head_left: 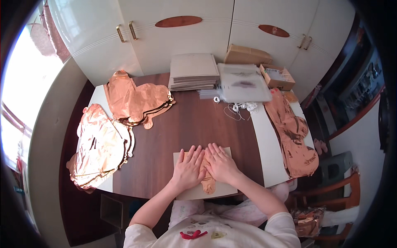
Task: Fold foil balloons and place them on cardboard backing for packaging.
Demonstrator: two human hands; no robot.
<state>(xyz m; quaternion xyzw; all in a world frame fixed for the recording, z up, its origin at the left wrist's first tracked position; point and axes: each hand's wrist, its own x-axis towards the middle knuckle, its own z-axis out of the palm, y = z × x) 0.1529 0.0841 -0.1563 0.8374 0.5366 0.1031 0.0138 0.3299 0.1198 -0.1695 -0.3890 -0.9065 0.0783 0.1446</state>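
Both hands press a foil balloon, seemingly in an envelope.

I see a dark brown wood-grain table w/ white side strips. Rose-gold foil balloons shine at the back left, paler gold-pink foil stack nearer. Beige card sheet w/ a copper foil piece on it. Grey card stack, tan cardboard box, cream cupboard doors w/ brass handles.
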